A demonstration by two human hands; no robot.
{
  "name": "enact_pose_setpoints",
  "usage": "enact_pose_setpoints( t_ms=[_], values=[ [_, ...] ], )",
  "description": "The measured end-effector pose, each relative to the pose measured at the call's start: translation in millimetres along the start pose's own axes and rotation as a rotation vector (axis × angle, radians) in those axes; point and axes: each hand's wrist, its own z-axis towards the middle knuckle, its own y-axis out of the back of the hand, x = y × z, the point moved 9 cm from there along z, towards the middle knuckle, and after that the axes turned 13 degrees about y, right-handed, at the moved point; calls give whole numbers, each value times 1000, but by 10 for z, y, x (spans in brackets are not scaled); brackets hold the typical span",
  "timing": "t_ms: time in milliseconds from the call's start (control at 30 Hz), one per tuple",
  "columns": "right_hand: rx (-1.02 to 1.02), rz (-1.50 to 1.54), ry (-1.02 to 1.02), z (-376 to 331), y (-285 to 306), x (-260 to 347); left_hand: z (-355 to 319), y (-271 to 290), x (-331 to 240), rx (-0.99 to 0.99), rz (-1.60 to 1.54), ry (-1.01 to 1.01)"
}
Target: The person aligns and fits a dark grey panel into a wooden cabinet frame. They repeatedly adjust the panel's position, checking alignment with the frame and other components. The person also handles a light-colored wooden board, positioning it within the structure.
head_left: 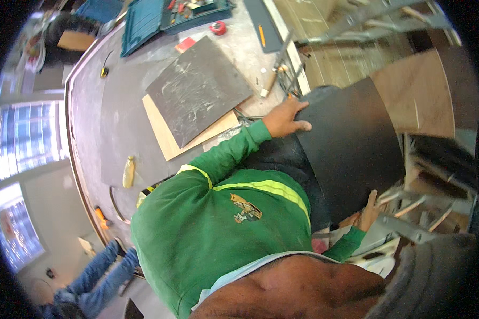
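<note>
Both left hand (286,118), right hand (366,212) touch dark panel (351,143); grip closure unclear; sweatshirt emblem (246,207).

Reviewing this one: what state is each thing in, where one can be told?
Blue tool case: open, tools inside.
Scuffed panel: lying over a light wooden board.
Yellow pencil: lying on a dark strip.
Left hand: thumb spread, at the edge of the black panel.
Right hand: at its lower edge, grip unclear.
Yellowish bottle: standing or lying, unclear.
</note>
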Motion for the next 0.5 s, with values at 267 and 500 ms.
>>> enact_pose_setpoints(
  t_ms=[267, 500],
  values=[
    [188, 553, -251, 37, -680, 608, -485, 269, 295, 431, -1576, 183],
    [505, 740, -115, -229, -2428, 1608, -1280, 705, 146, 203, -2047, -132]
  ],
)
